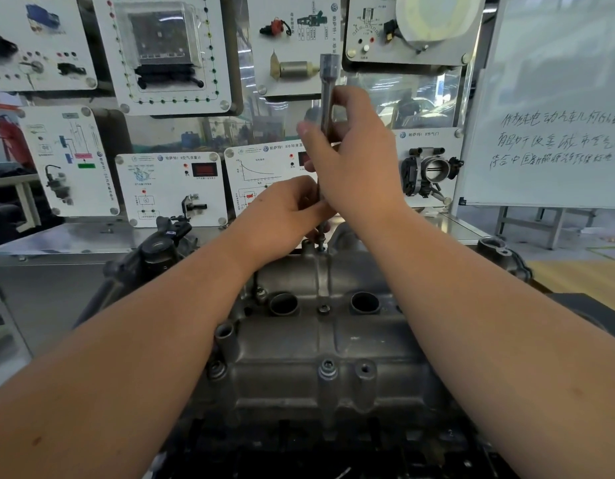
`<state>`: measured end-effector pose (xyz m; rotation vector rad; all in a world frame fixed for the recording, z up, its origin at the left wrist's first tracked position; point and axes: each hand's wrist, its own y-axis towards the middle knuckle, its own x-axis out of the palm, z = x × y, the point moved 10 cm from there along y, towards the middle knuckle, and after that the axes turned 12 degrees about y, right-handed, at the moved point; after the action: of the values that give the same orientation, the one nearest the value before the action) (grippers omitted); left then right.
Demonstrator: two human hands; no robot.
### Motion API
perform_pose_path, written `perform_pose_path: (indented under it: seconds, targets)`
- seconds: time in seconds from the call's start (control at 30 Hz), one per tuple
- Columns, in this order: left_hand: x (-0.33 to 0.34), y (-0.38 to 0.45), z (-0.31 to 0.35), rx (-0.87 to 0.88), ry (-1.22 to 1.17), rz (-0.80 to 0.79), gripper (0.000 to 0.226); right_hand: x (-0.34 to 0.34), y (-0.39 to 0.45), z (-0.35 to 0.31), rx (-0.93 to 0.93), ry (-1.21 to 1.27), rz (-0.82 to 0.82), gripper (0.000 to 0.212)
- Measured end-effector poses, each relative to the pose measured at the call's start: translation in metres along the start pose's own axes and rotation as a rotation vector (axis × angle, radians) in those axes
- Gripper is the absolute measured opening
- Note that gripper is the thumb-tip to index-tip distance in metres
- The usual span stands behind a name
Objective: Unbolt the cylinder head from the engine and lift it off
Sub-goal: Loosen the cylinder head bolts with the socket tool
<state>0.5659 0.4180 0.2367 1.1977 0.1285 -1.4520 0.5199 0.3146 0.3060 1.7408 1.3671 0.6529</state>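
Training panels and a whiteboard fill the wall behind my bench. Below me lies the grey cylinder head, on the engine, bolts showing along its middle. My right hand grips a long socket tool standing upright over the far edge; my left hand pinches its lower shaft just above the head.

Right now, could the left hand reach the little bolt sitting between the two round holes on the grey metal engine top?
Probably yes. The small bolt lies bare on the grey metal cylinder head, just nearer than the left hand. But that hand is busy pinching the long silver socket tool, so it must let go first.
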Motion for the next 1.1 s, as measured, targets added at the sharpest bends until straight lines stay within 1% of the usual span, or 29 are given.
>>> perform_pose_path:
  seconds: [0.1, 0.13, 0.2, 0.23, 0.3, 0.33, 0.43, 0.57, 0.67, 0.77, 0.87, 0.93, 0.97, 1.0, 1.1]
  targets:
    - [-0.002, -0.001, 0.003, 0.002, -0.008, 0.009, 0.041, -0.002, 0.0, 0.0, -0.004, -0.005, 0.023, 0.023]
    - [-0.001, -0.001, 0.003, 0.001, -0.009, 0.006, 0.04, -0.002, 0.001, 0.001, 0.001, -0.003, 0.028, 0.021]
    - [0.001, -0.002, 0.002, -0.014, -0.003, -0.008, 0.028, -0.001, 0.004, 0.003, 0.018, -0.01, 0.017, 0.023]
    - [0.002, -0.003, 0.002, -0.019, 0.009, -0.02, 0.026, 0.0, 0.004, 0.004, 0.026, -0.011, 0.0, 0.024]
    - [0.002, -0.004, 0.006, -0.009, 0.039, -0.037, 0.031, 0.005, 0.002, 0.004, 0.032, 0.029, -0.043, 0.024]
    - [0.002, -0.005, 0.008, -0.003, 0.045, -0.037, 0.034, 0.007, 0.001, 0.003, 0.031, 0.051, -0.061, 0.026]
    - [-0.002, -0.007, 0.012, 0.015, 0.055, -0.011, 0.041, 0.009, -0.002, 0.001, 0.012, 0.055, -0.08, 0.043]
    - [-0.004, -0.007, 0.012, 0.016, 0.06, 0.015, 0.038, 0.01, 0.0, 0.002, -0.018, 0.037, -0.076, 0.046]
    - [-0.003, -0.006, 0.009, 0.019, 0.069, 0.019, 0.031, 0.007, 0.0, 0.003, -0.022, 0.077, -0.056, 0.043]
    - [-0.004, -0.003, 0.004, 0.002, 0.028, 0.037, 0.031, 0.006, 0.001, 0.008, 0.012, 0.091, -0.034, 0.042]
    - [-0.014, -0.002, -0.003, -0.045, -0.057, 0.135, 0.035, 0.003, 0.002, 0.01, 0.037, 0.076, 0.001, 0.031]
    - [-0.023, -0.002, -0.01, -0.101, -0.037, 0.225, 0.039, -0.003, 0.005, 0.015, 0.08, 0.001, 0.022, 0.023]
    - [-0.027, -0.002, -0.014, -0.133, -0.001, 0.263, 0.041, -0.003, 0.007, 0.02, 0.129, -0.088, -0.004, 0.021]
    - [-0.031, -0.003, -0.018, -0.166, 0.042, 0.293, 0.042, 0.0, 0.008, 0.026, 0.193, -0.199, -0.075, 0.019]
    - [-0.038, -0.005, -0.029, -0.239, 0.113, 0.346, 0.048, 0.022, -0.005, 0.045, 0.342, -0.525, -0.473, 0.016]
